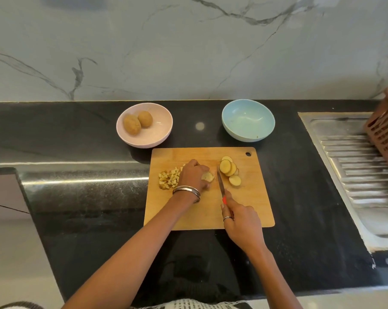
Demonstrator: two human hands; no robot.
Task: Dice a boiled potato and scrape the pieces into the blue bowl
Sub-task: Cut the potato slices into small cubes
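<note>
Wooden board (251,197): left hand (193,175) pinches potato slice (207,176); right hand (240,221) grips knife (220,184), blade beside slice.

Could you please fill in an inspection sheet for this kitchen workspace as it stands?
Surface: black counter carrying a wooden cutting board.
Job's things: diced potato at the board's left; round slices at its right; blue bowl behind, no pieces in it.
Clutter: pink bowl holding two whole potatoes.
Grippers: left hand holds a potato piece; right hand grips the knife, blade beside that piece.
Cables: nothing seen.
Surroundings: marble wall, steel drainboard, brown basket at right.
</note>
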